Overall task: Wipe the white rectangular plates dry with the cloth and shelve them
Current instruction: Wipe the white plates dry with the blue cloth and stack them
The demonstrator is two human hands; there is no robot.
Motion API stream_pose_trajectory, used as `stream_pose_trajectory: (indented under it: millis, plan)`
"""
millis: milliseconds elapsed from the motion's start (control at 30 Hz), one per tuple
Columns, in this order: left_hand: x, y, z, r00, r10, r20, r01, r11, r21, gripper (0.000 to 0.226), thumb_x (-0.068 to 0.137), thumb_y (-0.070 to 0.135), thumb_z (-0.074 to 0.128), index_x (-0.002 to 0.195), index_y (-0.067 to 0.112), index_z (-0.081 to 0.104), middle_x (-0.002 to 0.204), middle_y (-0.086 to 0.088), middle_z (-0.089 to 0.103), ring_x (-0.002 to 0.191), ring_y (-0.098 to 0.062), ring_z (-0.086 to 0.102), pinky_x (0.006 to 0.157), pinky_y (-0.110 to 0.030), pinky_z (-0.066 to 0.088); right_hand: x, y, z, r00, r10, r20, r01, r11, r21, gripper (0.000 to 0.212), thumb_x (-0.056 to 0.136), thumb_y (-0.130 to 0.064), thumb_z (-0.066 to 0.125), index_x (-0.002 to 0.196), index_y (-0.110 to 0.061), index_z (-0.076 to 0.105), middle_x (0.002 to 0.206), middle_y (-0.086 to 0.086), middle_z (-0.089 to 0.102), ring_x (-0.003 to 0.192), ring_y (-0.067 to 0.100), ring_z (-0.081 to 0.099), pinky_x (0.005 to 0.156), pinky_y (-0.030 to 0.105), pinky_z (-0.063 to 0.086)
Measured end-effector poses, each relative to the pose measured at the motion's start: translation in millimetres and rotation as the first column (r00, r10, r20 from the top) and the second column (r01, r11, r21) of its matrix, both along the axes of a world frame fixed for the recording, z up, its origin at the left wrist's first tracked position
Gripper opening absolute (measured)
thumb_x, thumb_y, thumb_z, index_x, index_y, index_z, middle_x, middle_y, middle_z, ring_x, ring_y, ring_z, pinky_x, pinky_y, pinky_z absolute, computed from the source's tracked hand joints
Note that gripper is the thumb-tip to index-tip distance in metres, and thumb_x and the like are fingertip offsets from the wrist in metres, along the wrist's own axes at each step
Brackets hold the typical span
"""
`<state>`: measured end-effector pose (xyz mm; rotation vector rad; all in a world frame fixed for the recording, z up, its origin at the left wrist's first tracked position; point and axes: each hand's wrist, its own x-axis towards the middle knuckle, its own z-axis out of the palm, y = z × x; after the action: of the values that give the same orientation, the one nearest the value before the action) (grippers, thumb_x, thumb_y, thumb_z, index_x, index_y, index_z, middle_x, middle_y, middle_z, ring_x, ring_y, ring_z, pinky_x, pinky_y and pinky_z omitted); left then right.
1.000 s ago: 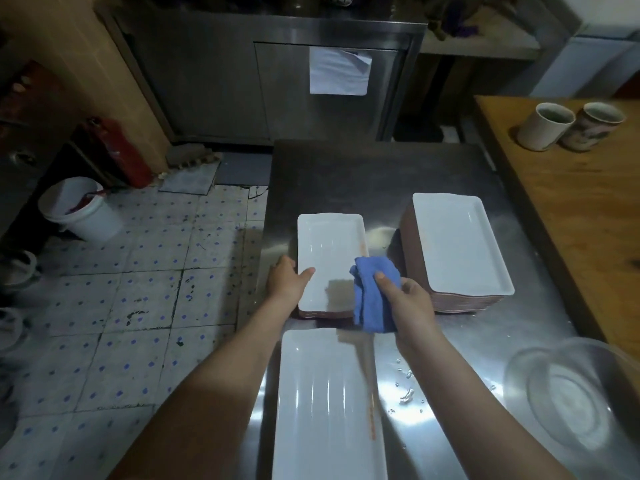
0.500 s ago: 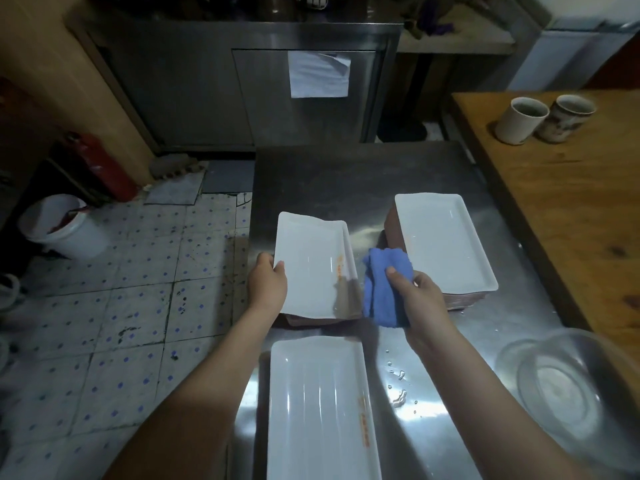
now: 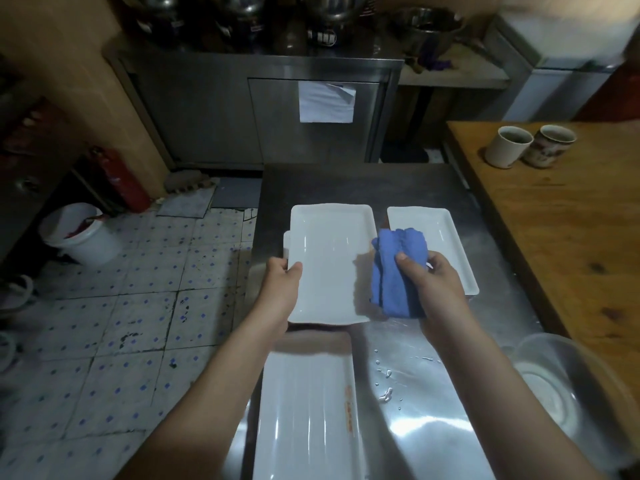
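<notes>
Centre, near to far: grey stainless-steel worktable point(image 3: 381, 188), wet towards the near right. Right of it: orange-brown wooden counter point(image 3: 571, 254).

Nearest on the steel: long white rectangular plate with a faint orange mark point(image 3: 304, 417), flat, untouched. Beyond it: lifted white rectangular plate point(image 3: 329, 268), held up over another white plate edge point(image 3: 286, 244) peeking out at its left. Tilt hard to judge. Further right: third white rectangular plate point(image 3: 446, 244), flat, partly hidden behind the cloth; stack under it or not, cannot tell. Near right corner: clear plastic bowl point(image 3: 575, 386), blurred.

Folded blue cloth point(image 3: 394, 278) bunched at the lifted plate's right edge; touching or just in front, cannot tell.

Left hand point(image 3: 280, 289) clamped on the lifted plate's left edge, thumb on top. Right hand point(image 3: 440, 289) wrapped round the blue cloth, thumb pressed on its upper face. Hands apart, plate between.

Far right on the wood: white ceramic mug point(image 3: 507, 147) touching or just beside patterned ceramic mug point(image 3: 550, 145). Smallest: water droplets point(image 3: 386, 393) on the steel, right of the long plate.

Step, as judged: one plate picked up for drying, cloth not yet across its face. Next move likely calls for sweeping the cloth over face and rim, a firm left grip against slipping, a flip for the underside, then shelving. No shelf identifiable here.
</notes>
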<state>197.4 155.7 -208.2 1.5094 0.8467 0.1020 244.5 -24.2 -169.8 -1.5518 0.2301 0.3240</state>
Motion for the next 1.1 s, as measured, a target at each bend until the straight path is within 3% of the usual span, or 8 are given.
stream_pose_trajectory:
  millis: [167,267,400,567,733,867,967,1100]
  plan:
    - [-30.9,-26.7,27.8,0.998,-0.031,0.046,0.035,0.996,-0.082,0.027,0.101,0.024,0.039,0.123,0.011,0.048,0.1,-0.003,0.06,0.074,-0.01,0.058,0.046,-0.019,0.048,-17.6,-10.7,12.0,0.998,0.053,0.04,-0.053,0.998,-0.015,0.025,0.088,-0.022,0.066,0.106,-0.014,0.052,0.092,0.003,0.063,0.078,0.013,0.061,0.065,0.026,0.049]
    - [-46.6,-42.0,39.2,0.998,-0.027,0.063,0.035,0.99,-0.134,0.033,0.102,0.028,0.036,0.129,0.015,0.05,0.104,-0.003,0.062,0.075,-0.009,0.06,0.044,-0.012,0.049,-27.2,-14.7,17.8,0.989,0.117,0.089,-0.113,0.993,-0.045,0.029,0.085,-0.019,0.069,0.108,-0.014,0.052,0.096,0.006,0.064,0.083,0.017,0.063,0.074,0.031,0.05]
    - [-61.6,-62.7,44.6,0.998,0.023,0.061,-0.012,0.986,-0.168,0.035,0.101,0.035,0.034,0.123,0.018,0.054,0.115,-0.004,0.063,0.1,-0.023,0.062,0.078,-0.031,0.054,-43.9,-11.1,22.9,0.947,0.289,0.141,-0.274,0.955,-0.115,0.026,0.082,-0.018,0.073,0.094,-0.023,0.05,0.095,0.003,0.065,0.086,0.016,0.064,0.076,0.032,0.051]
    - [-73.4,-91.5,52.5,0.992,0.098,0.081,-0.074,0.965,-0.25,0.029,0.101,0.033,0.036,0.108,0.017,0.058,0.095,-0.006,0.065,0.079,-0.017,0.062,0.06,-0.023,0.05,-68.9,-5.5,24.5,0.88,0.448,0.156,-0.377,0.86,-0.344,0.04,0.078,-0.024,0.076,0.102,-0.022,0.045,0.091,-0.005,0.062,0.083,0.01,0.061,0.067,0.02,0.046]
    - [-88.0,-103.3,53.2,0.993,0.102,0.062,-0.082,0.96,-0.268,0.027,0.101,0.035,0.035,0.105,0.024,0.059,0.111,-0.007,0.067,0.103,-0.026,0.063,0.092,-0.043,0.05,-79.9,-19.2,31.8,0.829,0.503,0.245,-0.241,0.717,-0.654,0.056,0.076,-0.027,0.076,0.121,-0.021,0.042,0.1,-0.004,0.051,0.088,0.013,0.051,0.062,0.013,0.036]
    - [-94.6,-109.0,57.3,0.989,0.123,0.076,-0.098,0.957,-0.271,0.028,0.101,0.032,0.036,0.102,0.02,0.062,0.103,-0.008,0.069,0.094,-0.027,0.065,0.084,-0.039,0.051,-86.2,-31.0,37.2,0.679,0.66,0.323,-0.048,0.479,-0.877,0.069,0.084,-0.033,0.068,0.143,-0.021,0.034,0.139,0.004,0.037,0.128,0.023,0.034,0.101,0.027,0.033]
    - [-99.9,-113.3,61.8,0.986,0.136,0.092,-0.107,0.958,-0.268,0.028,0.101,0.031,0.036,0.101,0.021,0.062,0.104,-0.007,0.068,0.095,-0.026,0.065,0.081,-0.036,0.05,-89.5,-30.2,30.4,0.471,0.818,0.331,-0.099,0.422,-0.901,0.038,0.09,-0.018,0.054,0.124,-0.001,0.057,0.135,0.018,0.049,0.128,0.039,0.043,0.106,0.036,0.032]
    - [-102.3,-117.5,71.2,0.984,0.134,0.117,-0.106,0.97,-0.221,0.03,0.101,0.035,0.034,0.099,0.022,0.061,0.107,-0.006,0.066,0.106,-0.027,0.062,0.097,-0.041,0.047,-88.3,-24.1,11.9,0.319,0.921,0.226,-0.196,0.297,-0.935,0.059,0.091,-0.026,0.019,0.134,0.004,0.045,0.146,0.019,0.039,0.139,0.037,0.03,0.113,0.041,0.027]
